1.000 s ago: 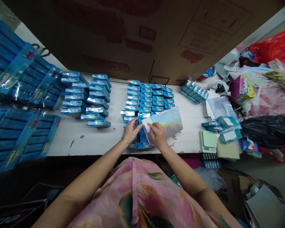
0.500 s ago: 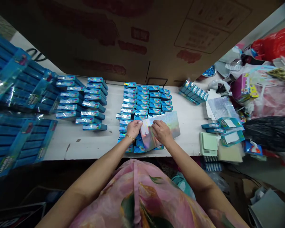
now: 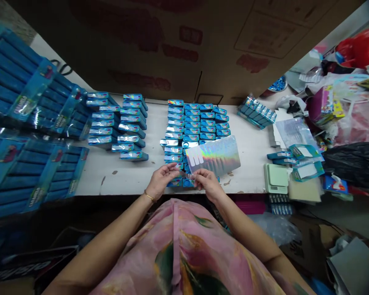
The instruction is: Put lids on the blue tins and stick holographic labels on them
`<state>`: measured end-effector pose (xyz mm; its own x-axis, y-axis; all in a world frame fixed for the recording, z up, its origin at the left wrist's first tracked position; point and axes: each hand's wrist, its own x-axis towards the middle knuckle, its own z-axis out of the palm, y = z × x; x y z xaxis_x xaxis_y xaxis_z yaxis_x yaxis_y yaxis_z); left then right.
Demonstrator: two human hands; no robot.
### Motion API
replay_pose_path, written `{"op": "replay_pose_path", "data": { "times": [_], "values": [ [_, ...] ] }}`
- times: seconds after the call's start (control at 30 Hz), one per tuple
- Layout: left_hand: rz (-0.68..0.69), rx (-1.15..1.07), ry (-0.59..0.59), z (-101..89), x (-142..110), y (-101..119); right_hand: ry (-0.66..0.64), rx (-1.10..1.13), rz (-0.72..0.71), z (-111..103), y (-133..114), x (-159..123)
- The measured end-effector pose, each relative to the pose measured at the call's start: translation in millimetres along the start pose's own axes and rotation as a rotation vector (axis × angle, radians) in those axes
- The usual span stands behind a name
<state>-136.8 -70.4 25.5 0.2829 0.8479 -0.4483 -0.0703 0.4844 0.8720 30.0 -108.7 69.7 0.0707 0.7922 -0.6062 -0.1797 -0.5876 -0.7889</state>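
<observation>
Rows of small blue boxes (image 3: 199, 121) with shiny tops stand in the middle of the white table (image 3: 126, 176). A holographic sticker sheet (image 3: 215, 155) lies flat on the nearer boxes, with white gaps at its left end. Both hands are just in front of it, by the table's front edge. My left hand (image 3: 160, 180) and my right hand (image 3: 206, 183) pinch the two ends of a thin shiny strip (image 3: 184, 174) stretched between them. The strip is blurred and small.
More blue boxes (image 3: 118, 123) are stacked to the left, and wrapped blue packs (image 3: 27, 102) lie beyond them. A large cardboard box (image 3: 178, 45) walls off the back. On the right are a tilted pack of boxes (image 3: 256, 112), a pale green scale (image 3: 276, 178) and plastic bags (image 3: 350, 164).
Both hands have come off the holographic sheet and drawn back toward the table's front edge with a thin strip between them. The sheet now lies flat on the boxes.
</observation>
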Motion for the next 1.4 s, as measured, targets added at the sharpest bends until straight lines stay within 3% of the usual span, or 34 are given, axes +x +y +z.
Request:
{"op": "replay_pose_path", "data": {
  "times": [0.1, 0.2, 0.37, 0.53, 0.7, 0.87, 1.0, 1.07, 1.13, 1.2, 1.3, 1.4],
  "values": [
    [-0.024, -0.028, 0.078, -16.0, -15.4, -7.1, -0.022, 0.037, 0.057, 16.3, 16.8, 3.0],
    [-0.034, -0.054, 0.166, -35.1, -23.3, -15.4, 0.072, -0.021, 0.037, 32.8, 40.0, 11.8],
    [-0.022, 0.033, 0.234, -60.5, -23.5, -32.4, 0.201, -0.280, -0.066, 52.7, 75.5, 27.9],
    [0.012, 0.106, 0.221, -69.8, -12.1, -48.5, 0.261, -0.548, -0.066, 57.1, 87.3, 33.9],
    [0.015, 0.141, 0.184, -69.4, -1.9, -64.5, 0.242, -0.893, -0.091, 59.3, 81.8, 34.2],
    [0.050, 0.170, 0.227, -66.1, 4.2, -81.0, 0.210, -1.317, -0.151, 53.9, 70.5, 25.9],
    [0.106, 0.346, 0.301, -62.1, -7.5, -87.9, -0.085, -1.585, -0.369, 43.6, 68.8, 15.5],
    [0.121, 0.449, 0.214, -58.3, -16.9, -92.7, -0.227, -1.683, -0.391, 41.3, 71.2, 12.4],
    [0.089, 0.544, 0.070, -55.7, -24.1, -98.7, -0.283, -1.736, -0.350, 40.5, 72.7, 11.2],
    [0.060, 0.643, 0.007, -56.3, -26.3, -102.5, -0.308, -1.731, -0.333, 39.3, 69.4, 11.7],
    [0.142, 0.794, 0.153, -57.6, -20.0, -95.2, -0.246, -1.615, -0.416, 36.7, 49.8, 18.9],
    [0.361, 0.980, 0.257, -43.4, -5.8, -73.0, -0.010, -1.440, -0.587, 40.8, 16.5, 41.5]
  ]
}}
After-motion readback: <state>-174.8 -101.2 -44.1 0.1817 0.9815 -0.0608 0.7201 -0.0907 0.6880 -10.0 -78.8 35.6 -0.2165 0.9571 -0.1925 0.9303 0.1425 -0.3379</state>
